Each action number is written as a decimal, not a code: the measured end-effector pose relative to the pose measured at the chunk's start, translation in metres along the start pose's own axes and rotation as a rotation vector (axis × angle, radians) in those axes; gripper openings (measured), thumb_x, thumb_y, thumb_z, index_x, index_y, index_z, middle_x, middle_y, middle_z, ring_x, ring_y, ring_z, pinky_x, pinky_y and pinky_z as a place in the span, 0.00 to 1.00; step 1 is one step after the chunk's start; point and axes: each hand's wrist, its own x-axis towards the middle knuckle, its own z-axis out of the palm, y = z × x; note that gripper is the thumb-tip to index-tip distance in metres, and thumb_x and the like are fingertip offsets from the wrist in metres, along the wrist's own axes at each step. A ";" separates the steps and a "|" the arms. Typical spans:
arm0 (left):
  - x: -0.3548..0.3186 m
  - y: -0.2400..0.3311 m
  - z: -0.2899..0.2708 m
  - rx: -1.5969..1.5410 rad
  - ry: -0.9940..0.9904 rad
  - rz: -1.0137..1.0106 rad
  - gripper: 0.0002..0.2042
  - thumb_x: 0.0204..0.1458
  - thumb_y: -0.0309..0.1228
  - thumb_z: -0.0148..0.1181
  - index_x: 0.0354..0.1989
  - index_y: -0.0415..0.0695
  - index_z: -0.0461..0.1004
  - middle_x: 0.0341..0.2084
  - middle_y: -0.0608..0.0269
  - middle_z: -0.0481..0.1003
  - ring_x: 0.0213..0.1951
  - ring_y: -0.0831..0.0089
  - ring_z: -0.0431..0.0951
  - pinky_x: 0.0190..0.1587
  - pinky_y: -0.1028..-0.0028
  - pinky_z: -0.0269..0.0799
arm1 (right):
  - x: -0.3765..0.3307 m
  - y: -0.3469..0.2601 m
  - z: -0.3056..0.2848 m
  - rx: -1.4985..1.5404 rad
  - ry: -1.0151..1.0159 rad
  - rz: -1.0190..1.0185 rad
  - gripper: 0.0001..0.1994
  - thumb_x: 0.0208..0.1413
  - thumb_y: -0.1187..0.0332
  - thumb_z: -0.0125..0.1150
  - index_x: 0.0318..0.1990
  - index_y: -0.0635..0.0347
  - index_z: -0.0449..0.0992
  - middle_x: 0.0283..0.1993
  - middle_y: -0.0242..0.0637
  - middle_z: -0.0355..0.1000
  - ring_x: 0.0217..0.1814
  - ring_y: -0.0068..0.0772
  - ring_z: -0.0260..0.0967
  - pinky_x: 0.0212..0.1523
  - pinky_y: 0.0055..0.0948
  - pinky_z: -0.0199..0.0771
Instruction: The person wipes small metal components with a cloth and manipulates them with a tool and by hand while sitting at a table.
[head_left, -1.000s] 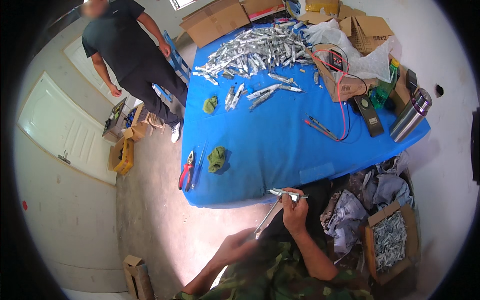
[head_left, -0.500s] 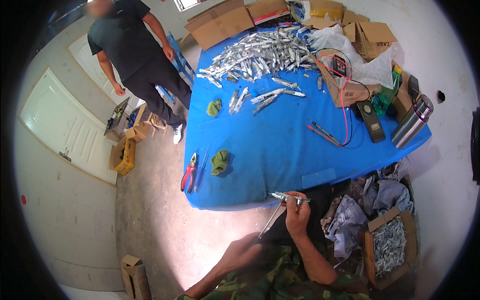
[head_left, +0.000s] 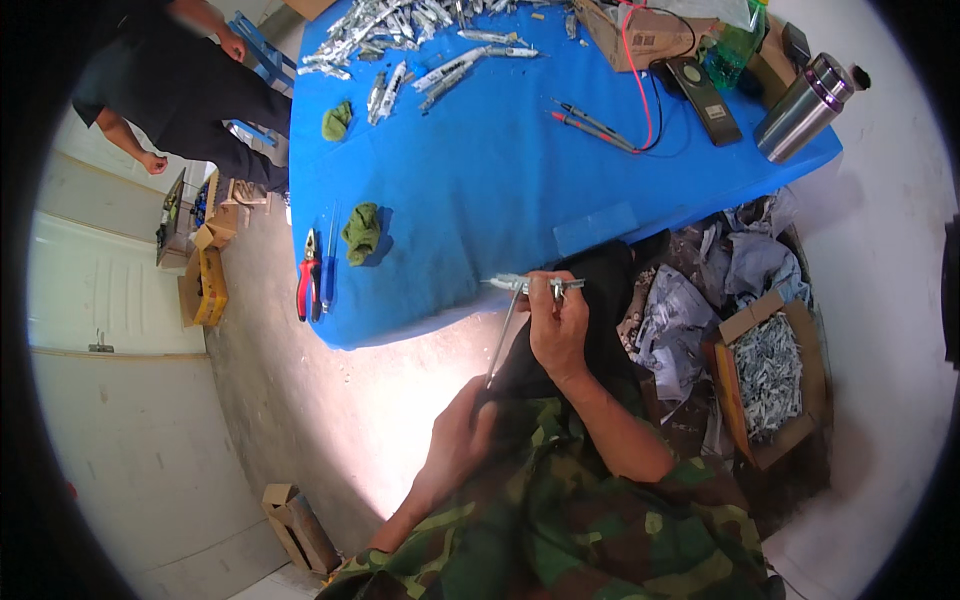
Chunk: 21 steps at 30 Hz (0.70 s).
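Beyond the front edge of the blue-covered table (head_left: pixel 450 230), over my lap, my right hand (head_left: pixel 557 330) is closed around a slim silvery-white metal part (head_left: pixel 535 284), pinching it near its right end. The part lies nearly level, its thin left end sticking out past the fingers. Lower and to the left, my left hand (head_left: pixel 460 430) is closed on a long thin metal rod (head_left: pixel 502 342), perhaps a screwdriver's shaft. Its grip end is hidden in the palm. The rod slants up to the underside of the part, and its tip seems to touch there.
Red-handled pliers (head_left: pixel 309 278), a blue screwdriver (head_left: pixel 328 270) and green rags (head_left: pixel 361 233) lie at the table's left. Similar parts (head_left: pixel 390 30) are heaped at the back. Test probes (head_left: pixel 595 130) and a steel flask (head_left: pixel 805 110) stand right. A carton of parts (head_left: pixel 770 375) is beside me; a person (head_left: pixel 170 80) stands left.
My view has tipped downward, so table and hands appear higher and further left. Both hands keep their hold, the rod still against the part. The parts heap is now partly cut off.
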 end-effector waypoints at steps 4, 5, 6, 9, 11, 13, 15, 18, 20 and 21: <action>0.005 -0.006 0.012 -0.013 0.026 0.100 0.18 0.68 0.30 0.54 0.64 0.39 0.68 0.28 0.57 0.73 0.28 0.69 0.74 0.35 0.69 0.72 | 0.001 0.001 0.003 0.109 0.034 0.021 0.12 0.70 0.65 0.58 0.41 0.68 0.74 0.34 0.41 0.81 0.35 0.29 0.81 0.38 0.29 0.81; 0.006 -0.010 0.016 -0.018 0.042 0.135 0.18 0.68 0.30 0.54 0.65 0.39 0.67 0.28 0.58 0.73 0.28 0.70 0.73 0.35 0.70 0.71 | 0.001 0.000 0.004 0.112 0.031 0.029 0.12 0.70 0.65 0.58 0.41 0.68 0.74 0.34 0.41 0.81 0.35 0.29 0.81 0.39 0.29 0.81; 0.005 -0.016 0.020 -0.033 0.030 0.097 0.18 0.69 0.30 0.54 0.65 0.40 0.68 0.28 0.59 0.74 0.28 0.72 0.73 0.34 0.71 0.71 | 0.001 -0.001 0.004 0.114 0.029 0.038 0.12 0.71 0.65 0.58 0.40 0.68 0.74 0.34 0.41 0.81 0.35 0.29 0.82 0.39 0.29 0.81; 0.003 -0.028 0.027 -0.083 -0.005 0.015 0.19 0.69 0.31 0.53 0.66 0.40 0.68 0.28 0.63 0.75 0.26 0.76 0.72 0.32 0.74 0.70 | 0.001 -0.004 0.006 0.123 0.023 0.074 0.13 0.72 0.64 0.56 0.40 0.68 0.73 0.34 0.42 0.81 0.35 0.28 0.82 0.40 0.28 0.82; 0.006 -0.029 0.027 -0.120 -0.022 0.000 0.19 0.69 0.31 0.53 0.67 0.41 0.68 0.28 0.64 0.75 0.26 0.78 0.72 0.32 0.75 0.70 | 0.003 -0.005 0.008 0.183 0.025 0.111 0.13 0.72 0.64 0.56 0.41 0.68 0.73 0.34 0.41 0.81 0.36 0.27 0.82 0.40 0.27 0.82; 0.008 -0.030 0.029 -0.162 -0.031 -0.015 0.20 0.69 0.32 0.53 0.67 0.41 0.68 0.28 0.65 0.75 0.26 0.79 0.72 0.31 0.76 0.70 | 0.004 -0.004 0.008 0.225 0.026 0.127 0.13 0.73 0.63 0.56 0.41 0.68 0.73 0.35 0.41 0.81 0.36 0.27 0.82 0.39 0.27 0.82; 0.009 -0.029 0.029 -0.181 -0.035 -0.031 0.20 0.68 0.32 0.54 0.66 0.40 0.68 0.28 0.66 0.75 0.26 0.79 0.72 0.31 0.76 0.70 | 0.005 -0.002 0.008 0.251 0.023 0.118 0.14 0.73 0.63 0.56 0.42 0.67 0.72 0.35 0.40 0.80 0.36 0.26 0.81 0.39 0.26 0.82; 0.008 -0.021 0.022 -0.187 -0.041 -0.074 0.19 0.68 0.32 0.55 0.65 0.40 0.70 0.28 0.66 0.76 0.27 0.79 0.72 0.31 0.76 0.69 | 0.003 -0.002 0.006 0.202 0.014 0.099 0.13 0.73 0.63 0.56 0.42 0.67 0.72 0.35 0.40 0.80 0.36 0.26 0.81 0.39 0.26 0.82; 0.006 -0.012 0.014 -0.201 -0.045 -0.114 0.19 0.67 0.32 0.56 0.64 0.39 0.71 0.27 0.66 0.76 0.27 0.79 0.72 0.31 0.76 0.69 | 0.003 -0.001 0.005 0.167 0.008 0.084 0.13 0.73 0.63 0.56 0.42 0.67 0.72 0.35 0.40 0.80 0.35 0.25 0.80 0.39 0.26 0.81; 0.005 -0.006 0.010 -0.202 -0.046 -0.132 0.19 0.67 0.32 0.56 0.64 0.39 0.71 0.27 0.66 0.76 0.27 0.79 0.72 0.32 0.76 0.69 | 0.003 -0.001 0.005 0.150 0.005 0.076 0.13 0.73 0.63 0.56 0.42 0.67 0.72 0.35 0.40 0.79 0.35 0.25 0.80 0.39 0.26 0.81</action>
